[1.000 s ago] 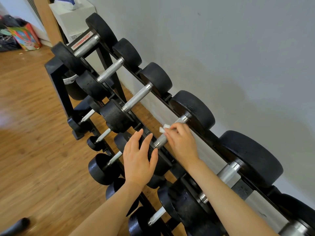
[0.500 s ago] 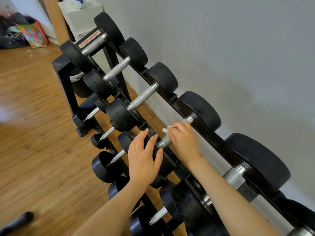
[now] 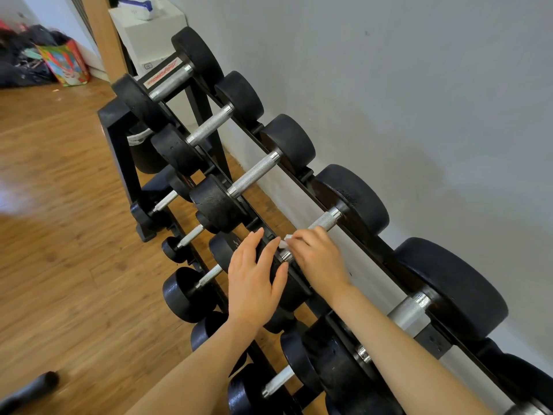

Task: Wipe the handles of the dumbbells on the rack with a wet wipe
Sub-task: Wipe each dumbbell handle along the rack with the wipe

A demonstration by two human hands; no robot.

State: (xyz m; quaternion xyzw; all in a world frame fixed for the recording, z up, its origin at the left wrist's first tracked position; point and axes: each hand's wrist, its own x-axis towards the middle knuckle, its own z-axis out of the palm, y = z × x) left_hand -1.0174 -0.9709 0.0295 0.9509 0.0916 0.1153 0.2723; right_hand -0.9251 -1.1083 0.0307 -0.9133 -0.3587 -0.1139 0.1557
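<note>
A black rack (image 3: 119, 151) carries rows of black dumbbells with knurled steel handles. My right hand (image 3: 318, 259) wraps a white wet wipe (image 3: 286, 238) around the lower part of one top-row handle (image 3: 324, 220), and only a corner of the wipe shows past my fingers. My left hand (image 3: 254, 280) rests flat, fingers straight, on the near weight head (image 3: 279, 281) of that same dumbbell. Further top-row handles (image 3: 256, 172) lie up the rack to the left; another handle (image 3: 408, 310) lies to the right, partly behind my right forearm.
A grey wall (image 3: 419, 100) runs close behind the rack. Lower rows hold smaller dumbbells (image 3: 187, 290). The floor (image 3: 59, 265) is wood. A white box (image 3: 149, 34) stands past the rack's far end, and a colourful bag (image 3: 65, 64) sits at the back left.
My right hand has slid with the wipe down the handle toward the near weight head. My left hand stays on that head.
</note>
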